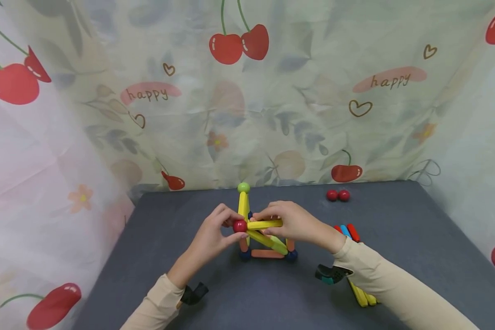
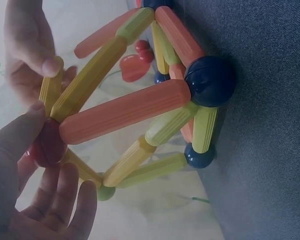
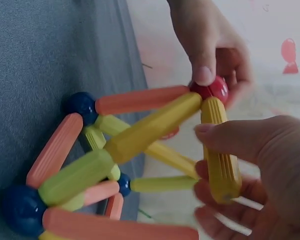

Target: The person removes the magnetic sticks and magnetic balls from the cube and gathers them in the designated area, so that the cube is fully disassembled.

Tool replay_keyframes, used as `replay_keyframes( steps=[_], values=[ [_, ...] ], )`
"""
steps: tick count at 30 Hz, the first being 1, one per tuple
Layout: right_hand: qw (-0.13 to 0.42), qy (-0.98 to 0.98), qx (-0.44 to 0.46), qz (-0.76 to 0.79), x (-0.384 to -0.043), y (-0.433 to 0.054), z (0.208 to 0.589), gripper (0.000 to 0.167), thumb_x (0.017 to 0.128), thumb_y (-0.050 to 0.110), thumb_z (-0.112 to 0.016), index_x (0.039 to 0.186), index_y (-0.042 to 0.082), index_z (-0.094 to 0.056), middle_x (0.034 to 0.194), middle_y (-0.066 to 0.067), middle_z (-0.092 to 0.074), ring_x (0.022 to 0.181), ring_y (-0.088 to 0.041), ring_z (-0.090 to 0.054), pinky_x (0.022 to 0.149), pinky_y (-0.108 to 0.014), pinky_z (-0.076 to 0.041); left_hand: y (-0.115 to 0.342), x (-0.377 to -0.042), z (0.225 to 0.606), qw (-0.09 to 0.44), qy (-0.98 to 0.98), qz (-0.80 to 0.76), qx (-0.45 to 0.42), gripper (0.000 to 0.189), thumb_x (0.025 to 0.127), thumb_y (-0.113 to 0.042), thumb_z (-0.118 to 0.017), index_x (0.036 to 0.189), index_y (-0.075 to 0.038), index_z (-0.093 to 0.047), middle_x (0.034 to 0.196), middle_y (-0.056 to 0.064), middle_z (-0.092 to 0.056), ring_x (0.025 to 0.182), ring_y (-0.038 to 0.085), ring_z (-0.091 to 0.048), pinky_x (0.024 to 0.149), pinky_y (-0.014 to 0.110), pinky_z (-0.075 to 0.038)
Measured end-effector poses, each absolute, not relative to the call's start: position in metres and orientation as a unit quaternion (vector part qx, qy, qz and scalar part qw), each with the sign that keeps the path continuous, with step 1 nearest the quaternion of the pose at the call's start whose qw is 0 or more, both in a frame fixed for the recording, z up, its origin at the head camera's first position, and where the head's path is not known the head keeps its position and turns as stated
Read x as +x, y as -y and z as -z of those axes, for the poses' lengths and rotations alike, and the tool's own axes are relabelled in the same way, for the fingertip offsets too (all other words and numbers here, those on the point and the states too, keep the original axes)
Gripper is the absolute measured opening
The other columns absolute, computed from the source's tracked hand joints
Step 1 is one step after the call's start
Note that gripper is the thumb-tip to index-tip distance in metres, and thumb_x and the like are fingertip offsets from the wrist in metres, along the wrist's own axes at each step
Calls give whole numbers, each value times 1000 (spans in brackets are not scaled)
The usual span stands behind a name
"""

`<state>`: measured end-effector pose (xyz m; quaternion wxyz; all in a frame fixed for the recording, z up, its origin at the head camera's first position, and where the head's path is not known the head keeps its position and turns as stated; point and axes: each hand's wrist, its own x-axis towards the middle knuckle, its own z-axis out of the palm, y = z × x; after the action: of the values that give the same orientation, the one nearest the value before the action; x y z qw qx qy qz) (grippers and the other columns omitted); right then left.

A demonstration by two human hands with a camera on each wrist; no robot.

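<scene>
A frame of magnetic sticks and balls stands on the dark table. My left hand (image 1: 212,236) pinches a red ball (image 1: 239,226) at one upper corner. In my right hand (image 1: 299,223) is a yellow stick (image 3: 222,155), held between thumb and fingers, with one end touching that ball. An orange stick (image 2: 127,112) and a yellow-green length (image 3: 155,122) run down from the red ball to dark blue balls (image 1: 291,255) at the base. Another orange stick (image 1: 268,254) lies along the front of the base. A green ball (image 1: 244,187) tops a second corner behind.
Two loose red balls (image 1: 338,195) sit near the table's back edge at the right. Red sticks (image 1: 353,232), a blue stick (image 1: 345,230) and several yellow sticks (image 1: 359,294) lie partly hidden under the right forearm. A cherry-printed cloth (image 1: 272,114) hangs behind the table.
</scene>
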<state>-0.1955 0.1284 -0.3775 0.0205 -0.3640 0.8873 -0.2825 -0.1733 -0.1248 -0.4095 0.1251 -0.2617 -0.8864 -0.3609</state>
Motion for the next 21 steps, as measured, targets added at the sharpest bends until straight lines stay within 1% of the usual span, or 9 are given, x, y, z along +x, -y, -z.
replay_keyframes(
  steps=[2,5,10,13,15,18,20,21],
  values=[
    [38,-891,-340,298,-197,-137,382,44,83,25,-80,125,23,-69,104,8,-68,83,-7,-56,70,-21,-50,124,-173,409,125,886,363,-260,36,76,-26,-85,106,-20,-67,97,-4,-54,86,18,-64,80,25,-57],
    [67,-895,-295,329,-200,-150,390,46,82,22,-82,125,19,-68,105,5,-68,83,-10,-57,70,-24,-51,123,-172,409,124,888,361,-255,35,76,-26,-85,105,-20,-66,97,-4,-54,87,17,-64,80,25,-57],
    [111,-879,-215,411,-199,-170,412,47,83,15,-79,126,11,-64,103,-6,-68,88,-15,-63,75,-30,-56,123,-171,410,128,893,351,-249,34,77,-27,-85,105,-21,-66,97,-6,-54,85,7,-60,80,23,-57],
    [133,-860,-187,456,-195,-177,428,42,86,10,-76,125,6,-62,104,-11,-68,90,-18,-66,78,-32,-58,123,-171,410,129,893,351,-251,34,77,-26,-85,105,-21,-67,97,-6,-54,85,5,-59,80,24,-57],
    [133,-855,-184,466,-191,-179,438,36,88,9,-73,123,5,-62,107,-12,-68,92,-18,-66,80,-31,-57,123,-172,410,130,892,353,-251,33,77,-26,-85,105,-20,-67,97,-5,-54,85,6,-60,80,25,-57],
    [116,-853,-189,472,-185,-177,448,29,92,12,-69,120,6,-64,112,-13,-69,95,-18,-64,83,-30,-54,123,-172,409,128,892,355,-249,33,77,-25,-85,105,-20,-67,97,-5,-53,86,11,-62,80,27,-58],
    [106,-850,-193,479,-182,-176,453,29,94,13,-67,122,8,-63,117,-13,-68,100,-18,-63,86,-29,-53,122,-173,409,125,892,356,-248,33,77,-25,-85,105,-20,-67,97,-5,-53,86,12,-62,81,26,-58],
    [98,-852,-194,477,-180,-175,454,28,95,13,-66,122,8,-63,117,-13,-68,99,-19,-63,86,-30,-52,122,-173,409,123,892,356,-248,33,77,-25,-85,105,-20,-66,97,-5,-53,87,13,-62,81,26,-57]
  ],
)
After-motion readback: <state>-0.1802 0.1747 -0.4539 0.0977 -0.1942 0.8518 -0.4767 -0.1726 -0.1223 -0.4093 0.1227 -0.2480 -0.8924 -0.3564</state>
